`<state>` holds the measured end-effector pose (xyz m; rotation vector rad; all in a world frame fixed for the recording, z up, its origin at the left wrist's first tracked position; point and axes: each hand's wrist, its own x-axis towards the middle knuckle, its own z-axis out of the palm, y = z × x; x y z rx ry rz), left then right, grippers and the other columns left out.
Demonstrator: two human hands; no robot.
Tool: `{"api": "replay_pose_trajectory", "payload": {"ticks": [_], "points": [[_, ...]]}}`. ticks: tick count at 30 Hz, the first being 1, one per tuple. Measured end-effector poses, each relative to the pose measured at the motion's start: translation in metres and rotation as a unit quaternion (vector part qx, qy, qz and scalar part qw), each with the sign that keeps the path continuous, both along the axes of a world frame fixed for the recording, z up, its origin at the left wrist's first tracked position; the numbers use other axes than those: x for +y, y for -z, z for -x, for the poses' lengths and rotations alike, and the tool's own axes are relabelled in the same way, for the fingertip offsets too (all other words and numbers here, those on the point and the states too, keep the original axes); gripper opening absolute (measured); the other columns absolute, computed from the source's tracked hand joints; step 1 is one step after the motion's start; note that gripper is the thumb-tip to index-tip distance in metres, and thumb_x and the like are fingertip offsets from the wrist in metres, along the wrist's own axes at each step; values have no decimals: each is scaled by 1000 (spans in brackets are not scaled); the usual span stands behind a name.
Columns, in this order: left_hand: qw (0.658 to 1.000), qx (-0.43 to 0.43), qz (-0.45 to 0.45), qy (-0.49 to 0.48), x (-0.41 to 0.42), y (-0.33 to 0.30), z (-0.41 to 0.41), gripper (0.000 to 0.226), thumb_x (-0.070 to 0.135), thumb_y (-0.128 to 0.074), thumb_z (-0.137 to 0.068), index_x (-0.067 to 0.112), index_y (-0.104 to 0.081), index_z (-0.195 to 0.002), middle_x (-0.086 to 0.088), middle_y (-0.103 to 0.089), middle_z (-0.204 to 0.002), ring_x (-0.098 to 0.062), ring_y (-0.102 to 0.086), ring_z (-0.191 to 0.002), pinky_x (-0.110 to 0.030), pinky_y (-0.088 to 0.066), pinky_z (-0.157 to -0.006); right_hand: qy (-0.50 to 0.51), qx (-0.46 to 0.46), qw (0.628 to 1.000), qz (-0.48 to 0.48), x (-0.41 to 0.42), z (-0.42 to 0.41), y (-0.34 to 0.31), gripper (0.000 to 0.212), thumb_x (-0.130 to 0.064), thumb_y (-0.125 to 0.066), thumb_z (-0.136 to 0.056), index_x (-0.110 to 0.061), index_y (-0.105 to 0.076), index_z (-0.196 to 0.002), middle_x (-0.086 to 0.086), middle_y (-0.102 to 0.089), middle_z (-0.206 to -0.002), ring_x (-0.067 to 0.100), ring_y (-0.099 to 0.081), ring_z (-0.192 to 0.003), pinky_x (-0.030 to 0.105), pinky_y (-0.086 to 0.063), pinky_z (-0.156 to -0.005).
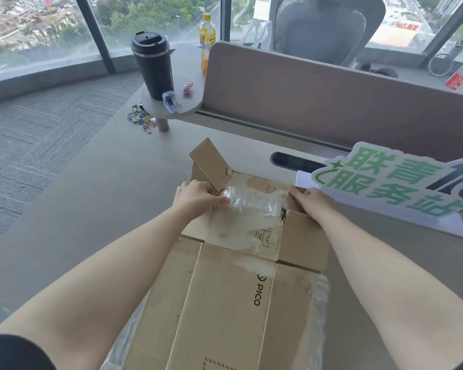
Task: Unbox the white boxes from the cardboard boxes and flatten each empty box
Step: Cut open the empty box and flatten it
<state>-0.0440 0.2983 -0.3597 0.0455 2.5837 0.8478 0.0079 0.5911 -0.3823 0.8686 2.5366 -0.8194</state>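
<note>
A brown cardboard box (225,297) printed PICO lies on the grey desk in front of me, its far end flaps spread. Crumpled clear tape (249,202) clings across the middle flaps. My left hand (198,197) pinches the tape and the edge of the left flap, whose far piece (211,164) stands up. On the right flap's far edge, by the torn corner, my right hand (312,202) grips the cardboard. No white box is visible.
A raised round shelf (190,108) holds a black tumbler (151,65), a tape dispenser (169,101) and a yellow bottle (206,41). Binder clips (142,118) lie beneath. A green-lettered sign (396,182) lies right. A desk partition (318,102) stands behind.
</note>
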Motion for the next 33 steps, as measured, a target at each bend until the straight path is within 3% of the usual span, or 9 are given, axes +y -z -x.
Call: {"api": "replay_pose_trajectory", "payload": {"ticks": [3,6,9,13,16,20,22,26,33], "points": [[995,57,75,36,5,6,-6,39,64,-70,-67,30,-51,-62,7,-52,-82,-23,-40,-101,-36,-33,-95,-28,35,993,-113,6,-5,-2,59,-77,-43,-80,-27,-56,-109,4,-59,-116,32,-44,-121,40,-37,-90],[982,75,161,64,10,20,-15,37,68,-64,-74,32,-55,-73,2,-47,-97,-27,-38,-112,-43,-21,-109,-85,52,977,-189,-1,-8,-8,59,-64,-42,-90,-28,-50,-136,9,-44,-145,31,-31,-137,47,-26,-108],[977,97,184,55,9,39,-22,37,64,-59,-80,27,-61,-86,-2,-54,-109,-27,-40,-122,-44,-19,-113,-144,50,968,-198,-19,-22,-3,62,-63,-35,-95,-30,-40,-147,5,-21,-162,28,-10,-149,50,-12,-119],[977,161,139,-6,9,50,-40,41,46,-61,-89,13,-58,-114,-8,-54,-122,-28,-42,-122,-36,-35,-103,-205,38,964,-163,-54,-58,21,61,-58,-30,-100,-36,-19,-155,2,2,-166,28,7,-152,49,-3,-120],[964,230,126,56,9,49,-42,38,39,-64,-89,15,-54,-116,-5,-53,-122,-28,-44,-118,-35,-37,-97,-196,1,974,-114,-62,-70,42,61,-59,-25,-101,-38,-9,-156,0,10,-166,27,14,-151,50,1,-120],[941,147,165,255,13,59,-34,73,59,-57,-88,32,-29,-150,-1,-15,-163,-25,-8,-150,-45,-14,-120,-186,1,977,-107,-65,-73,66,61,-56,-23,-102,-38,-5,-157,0,9,-166,29,15,-151,52,5,-121],[928,85,202,300,13,73,-32,84,68,-47,-89,36,-7,-156,1,7,-165,-22,11,-151,-48,-1,-122,-193,2,973,-130,-65,-75,78,62,-59,-18,-100,-39,0,-157,0,11,-166,30,15,-151,53,8,-120],[918,96,231,306,10,104,-42,84,71,-27,-93,33,17,-153,-2,20,-163,-22,24,-148,-47,8,-121,-198,12,964,-179,-67,-82,93,74,-67,8,-86,-40,9,-155,1,13,-165,31,15,-151,55,11,-119],[919,175,241,258,9,129,-54,75,71,-7,-92,34,23,-150,1,22,-161,-20,22,-148,-48,8,-120,-187,66,956,-215,-67,-85,108,66,-63,-9,-96,-37,-10,-157,4,-6,-166,32,-1,-152,54,1,-121]]}}
